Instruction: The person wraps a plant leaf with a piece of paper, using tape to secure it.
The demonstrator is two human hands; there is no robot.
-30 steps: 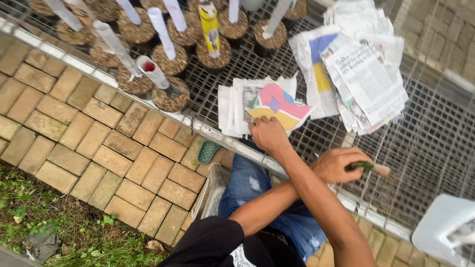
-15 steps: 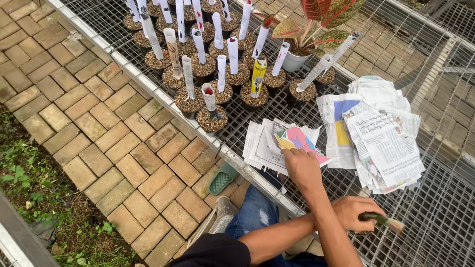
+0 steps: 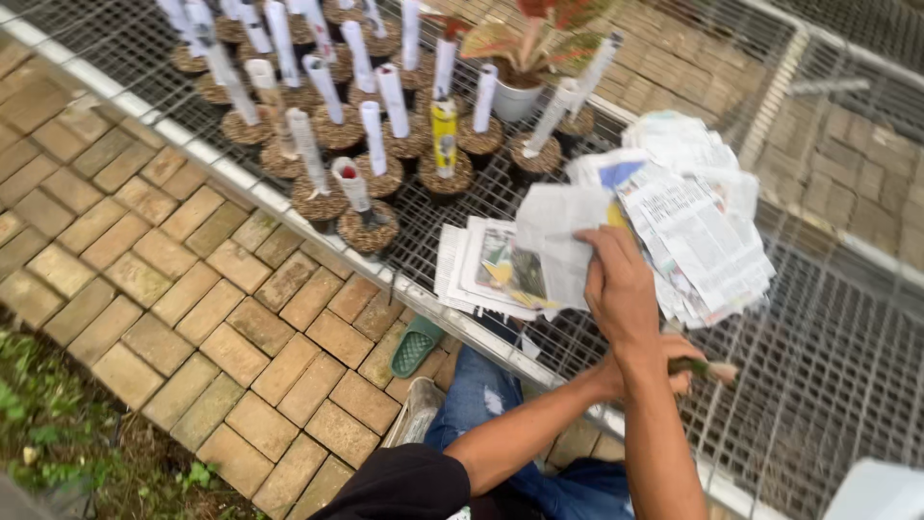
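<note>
I pinch a limp, light sheet in one hand; at its 5 o'clock the other hand grips, maybe, a cutting.

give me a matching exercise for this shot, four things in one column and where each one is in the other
Things:
1. sheet of newspaper
2. green sandal
3. plant stem
4. white pot with red-leaved plant

Places:
a. on the brick paving under the bench edge
b. lifted in the left hand
c. on the mesh bench behind the wrapped pots
d. held in the right hand, mostly hidden behind the left forearm

Pairs: 1-b, 2-a, 3-d, 4-c
</note>
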